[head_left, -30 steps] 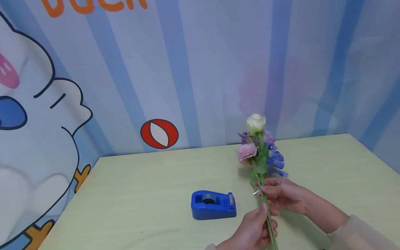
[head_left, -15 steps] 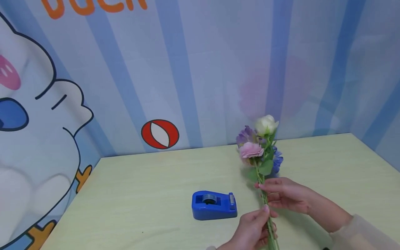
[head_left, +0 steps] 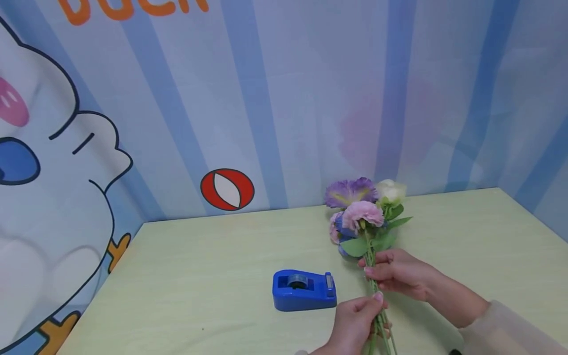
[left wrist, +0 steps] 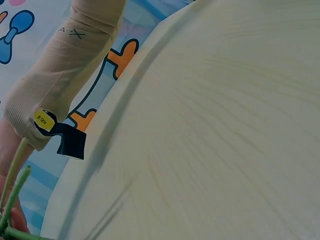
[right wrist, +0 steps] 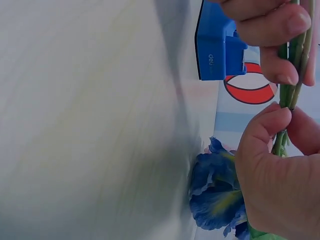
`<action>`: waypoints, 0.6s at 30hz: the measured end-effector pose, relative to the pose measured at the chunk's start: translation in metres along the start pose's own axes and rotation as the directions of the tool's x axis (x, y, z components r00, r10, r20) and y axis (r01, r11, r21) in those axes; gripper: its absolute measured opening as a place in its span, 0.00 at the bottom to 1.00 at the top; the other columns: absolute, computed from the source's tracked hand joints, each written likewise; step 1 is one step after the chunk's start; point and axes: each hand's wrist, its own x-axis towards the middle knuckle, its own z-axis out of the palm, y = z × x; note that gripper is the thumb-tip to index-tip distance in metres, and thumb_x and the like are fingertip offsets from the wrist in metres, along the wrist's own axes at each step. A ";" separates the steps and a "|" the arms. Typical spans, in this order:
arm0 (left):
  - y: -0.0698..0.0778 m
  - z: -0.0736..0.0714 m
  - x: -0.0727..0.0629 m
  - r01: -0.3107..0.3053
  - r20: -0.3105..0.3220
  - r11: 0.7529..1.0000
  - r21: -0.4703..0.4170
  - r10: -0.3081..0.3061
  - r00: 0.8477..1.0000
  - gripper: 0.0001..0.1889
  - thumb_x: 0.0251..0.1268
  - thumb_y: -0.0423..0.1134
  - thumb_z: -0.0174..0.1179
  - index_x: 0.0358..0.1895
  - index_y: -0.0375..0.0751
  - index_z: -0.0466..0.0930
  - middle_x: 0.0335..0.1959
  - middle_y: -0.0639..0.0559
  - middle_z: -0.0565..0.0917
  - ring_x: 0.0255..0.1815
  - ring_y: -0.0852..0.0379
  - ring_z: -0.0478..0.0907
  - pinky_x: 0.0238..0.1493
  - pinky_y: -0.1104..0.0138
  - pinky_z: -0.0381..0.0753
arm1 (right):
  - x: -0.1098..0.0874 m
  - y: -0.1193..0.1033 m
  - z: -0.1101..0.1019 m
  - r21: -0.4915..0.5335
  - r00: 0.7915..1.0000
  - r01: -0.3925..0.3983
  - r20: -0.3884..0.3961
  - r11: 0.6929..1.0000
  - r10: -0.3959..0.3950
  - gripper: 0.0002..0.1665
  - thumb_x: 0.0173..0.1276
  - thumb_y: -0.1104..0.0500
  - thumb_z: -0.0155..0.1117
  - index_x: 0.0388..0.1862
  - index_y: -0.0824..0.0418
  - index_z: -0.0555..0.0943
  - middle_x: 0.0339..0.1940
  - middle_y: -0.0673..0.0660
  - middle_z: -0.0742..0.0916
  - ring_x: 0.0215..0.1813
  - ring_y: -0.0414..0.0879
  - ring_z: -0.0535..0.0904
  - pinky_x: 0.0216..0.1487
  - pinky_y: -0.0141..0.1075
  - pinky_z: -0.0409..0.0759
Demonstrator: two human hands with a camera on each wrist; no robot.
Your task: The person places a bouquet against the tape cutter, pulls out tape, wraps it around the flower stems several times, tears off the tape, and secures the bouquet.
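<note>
A bunch of flowers [head_left: 365, 215] stands over the right half of the table, its heads pointing away from me. Pink, purple, blue and white blooms show above green leaves. My left hand [head_left: 355, 323] grips the lower stems, the thumb lying along them. Just above it, my right hand [head_left: 401, 273] pinches the stems below the leaves with thumb and fingers. In the right wrist view, the right hand [right wrist: 272, 175] squeezes the stems [right wrist: 296, 60] close to the left hand [right wrist: 267, 30], and a blue iris-like bloom [right wrist: 217, 187] hangs beside it. Only stem ends [left wrist: 15, 200] show in the left wrist view.
A blue tape dispenser [head_left: 304, 291] with a roll of tape sits on the pale table [head_left: 199, 276], left of the hands. Behind the table hangs a striped blue backdrop [head_left: 301, 98] with cartoon prints.
The bunch has turned in my hands and its heads have spread. The white rose has shifted right and down, and the purple bloom now faces me at the left. Both hands stay nearly in place.
</note>
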 end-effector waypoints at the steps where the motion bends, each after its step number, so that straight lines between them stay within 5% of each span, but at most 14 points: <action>1: 0.002 0.001 -0.001 0.011 0.007 1.000 -0.002 -0.011 1.000 0.17 0.67 0.43 0.55 0.39 0.29 0.83 0.20 0.54 0.81 0.17 0.66 0.75 0.25 0.75 0.73 | -0.002 -0.002 0.001 -0.003 1.000 -0.005 0.000 1.000 0.005 0.06 0.67 0.68 0.54 0.35 0.62 0.79 0.42 0.50 0.82 0.27 0.34 0.74 0.30 0.26 0.74; 5: 0.005 0.002 -0.004 0.087 0.082 0.995 -0.058 -0.082 0.993 0.18 0.72 0.43 0.48 0.44 0.30 0.81 0.29 0.48 0.85 0.27 0.62 0.81 0.36 0.69 0.79 | -0.005 -0.004 0.004 0.009 1.000 -0.018 0.011 1.000 0.018 0.07 0.66 0.68 0.54 0.33 0.60 0.79 0.36 0.48 0.83 0.25 0.34 0.73 0.30 0.27 0.73; 11: 0.006 -0.003 -0.002 0.166 0.228 0.979 -0.117 -0.136 0.964 0.20 0.77 0.42 0.35 0.53 0.31 0.74 0.41 0.43 0.84 0.43 0.52 0.82 0.47 0.61 0.78 | -0.005 -0.002 0.005 0.067 1.000 -0.023 0.012 0.997 0.022 0.07 0.67 0.69 0.54 0.38 0.61 0.79 0.24 0.47 0.82 0.28 0.35 0.77 0.32 0.27 0.74; 14: 0.005 -0.005 -0.003 0.165 0.246 0.979 -0.119 -0.131 0.960 0.20 0.76 0.41 0.37 0.54 0.31 0.74 0.37 0.48 0.83 0.39 0.55 0.82 0.46 0.62 0.79 | -0.004 -0.001 0.005 0.072 1.000 -0.015 0.015 0.997 0.014 0.07 0.67 0.68 0.55 0.38 0.60 0.79 0.24 0.46 0.83 0.28 0.35 0.77 0.32 0.27 0.73; 18: 0.004 -0.007 -0.005 0.145 0.198 0.982 -0.120 -0.120 0.973 0.17 0.74 0.40 0.42 0.50 0.31 0.76 0.27 0.55 0.79 0.29 0.64 0.78 0.37 0.68 0.79 | -0.004 0.000 0.005 0.079 1.000 -0.005 0.018 0.997 0.003 0.07 0.67 0.68 0.55 0.39 0.60 0.78 0.23 0.46 0.83 0.28 0.35 0.76 0.33 0.28 0.73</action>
